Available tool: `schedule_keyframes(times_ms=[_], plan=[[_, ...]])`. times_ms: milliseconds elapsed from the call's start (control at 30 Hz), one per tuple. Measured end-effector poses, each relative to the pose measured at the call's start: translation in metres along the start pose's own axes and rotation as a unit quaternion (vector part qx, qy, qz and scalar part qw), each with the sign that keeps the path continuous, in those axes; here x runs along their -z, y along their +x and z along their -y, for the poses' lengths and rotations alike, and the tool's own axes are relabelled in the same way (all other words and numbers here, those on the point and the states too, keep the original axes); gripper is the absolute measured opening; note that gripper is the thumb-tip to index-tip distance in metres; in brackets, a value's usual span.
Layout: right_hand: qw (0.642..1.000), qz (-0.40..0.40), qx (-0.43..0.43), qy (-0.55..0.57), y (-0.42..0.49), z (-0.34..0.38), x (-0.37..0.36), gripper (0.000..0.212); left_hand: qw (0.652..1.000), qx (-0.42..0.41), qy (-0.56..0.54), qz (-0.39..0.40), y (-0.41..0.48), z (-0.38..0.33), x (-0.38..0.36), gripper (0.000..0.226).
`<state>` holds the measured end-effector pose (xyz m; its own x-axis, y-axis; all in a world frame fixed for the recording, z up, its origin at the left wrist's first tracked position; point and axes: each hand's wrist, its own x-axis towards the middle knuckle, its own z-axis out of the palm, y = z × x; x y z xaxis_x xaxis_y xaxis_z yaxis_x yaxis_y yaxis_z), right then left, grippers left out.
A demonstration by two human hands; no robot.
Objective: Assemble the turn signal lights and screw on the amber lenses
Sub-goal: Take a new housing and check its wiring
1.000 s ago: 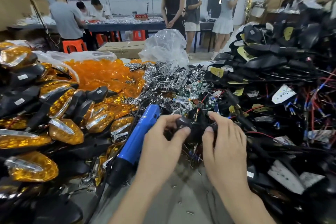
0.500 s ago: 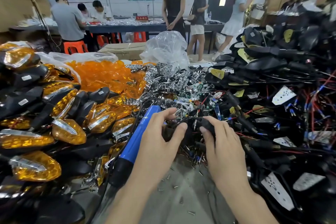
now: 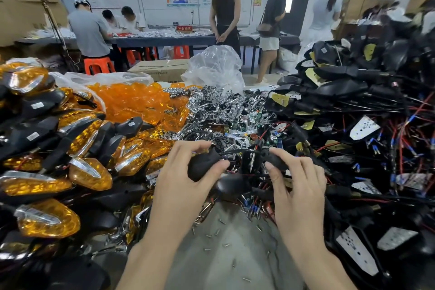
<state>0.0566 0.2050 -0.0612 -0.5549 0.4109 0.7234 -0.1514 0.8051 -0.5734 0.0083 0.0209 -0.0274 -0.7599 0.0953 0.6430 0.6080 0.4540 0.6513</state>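
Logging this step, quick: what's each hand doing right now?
Left hand: holding the black plastic turn signal housing.
Right hand: pinching a black stem-shaped part.

Fingers are covering the held parts.
The left hand [image 3: 184, 186] is hiding the near side of the black housing [image 3: 202, 164], the right hand [image 3: 299, 187] is covering most of the black stalk [image 3: 277, 160], and both forearms are running off the bottom edge.
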Motion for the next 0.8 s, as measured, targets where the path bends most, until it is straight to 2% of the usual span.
schedule_keyframes(times_ms=[167, 300, 433, 633, 800], plan=[[0.993, -0.004, 0.094, -0.064, 0.004, 0.001, 0.001, 0.039, 0.994, -0.043, 0.090, 0.036, 0.008, 0.007, 0.021, 0.035], [0.992, 0.077, 0.085, -0.056, 0.003, 0.000, 0.000, 0.052, 0.976, -0.096, 0.191, 0.047, 0.008, 0.017, 0.041, 0.048], [0.980, 0.128, 0.124, -0.086, 0.001, -0.004, -0.004, 0.045, 0.960, -0.100, 0.257, 0.059, -0.001, 0.030, 0.046, 0.055], [0.985, 0.120, 0.104, -0.066, 0.002, -0.004, -0.003, 0.035, 0.964, -0.071, 0.245, 0.070, -0.009, 0.036, 0.037, 0.055], [0.988, 0.113, 0.037, -0.096, 0.005, -0.005, 0.001, 0.051, 0.969, -0.051, 0.201, 0.132, -0.019, 0.029, 0.028, 0.043]])
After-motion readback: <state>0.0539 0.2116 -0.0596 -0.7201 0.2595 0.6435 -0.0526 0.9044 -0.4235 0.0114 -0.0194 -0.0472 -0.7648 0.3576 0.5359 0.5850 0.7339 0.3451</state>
